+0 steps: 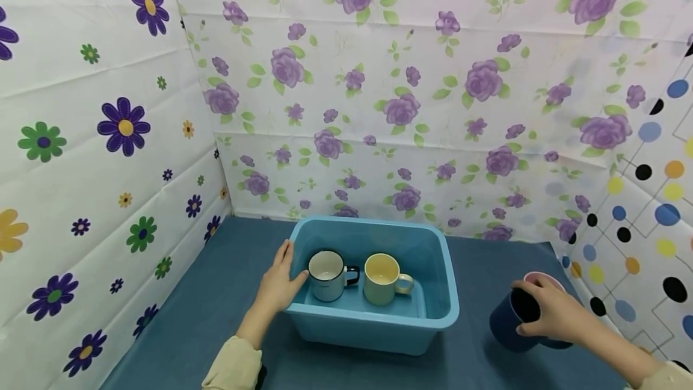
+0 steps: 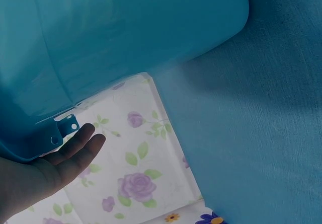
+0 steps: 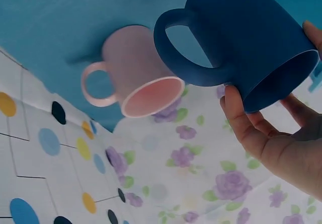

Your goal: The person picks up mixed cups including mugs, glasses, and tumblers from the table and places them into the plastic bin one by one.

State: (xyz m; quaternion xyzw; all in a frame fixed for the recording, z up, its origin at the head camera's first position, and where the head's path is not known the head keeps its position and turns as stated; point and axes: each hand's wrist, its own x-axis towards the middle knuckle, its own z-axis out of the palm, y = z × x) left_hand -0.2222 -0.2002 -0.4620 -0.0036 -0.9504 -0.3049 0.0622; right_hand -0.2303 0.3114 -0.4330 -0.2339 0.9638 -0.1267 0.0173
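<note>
My right hand (image 1: 554, 312) grips a dark blue mug (image 1: 506, 324) by its rim, with the mug tilted. In the right wrist view, the fingers (image 3: 241, 118) are at the mouth of the blue mug (image 3: 246, 38), its handle pointing away from the palm. A pink mug (image 3: 138, 73) stands just beyond it, mostly hidden in the head view. My left hand (image 1: 278, 284) rests on the left rim of a light blue plastic tub (image 1: 368, 327), fingers extended. Inside the tub stand a white enamel mug (image 1: 327, 278) with a black rim and handle, and a yellow mug (image 1: 381, 281).
A blue cloth (image 1: 189, 318) covers the table under the tub. Floral sheeting (image 1: 373, 107) closes off the back, with flowered sheeting (image 1: 108, 197) on the left and dotted sheeting (image 1: 649, 221) close beyond the right hand.
</note>
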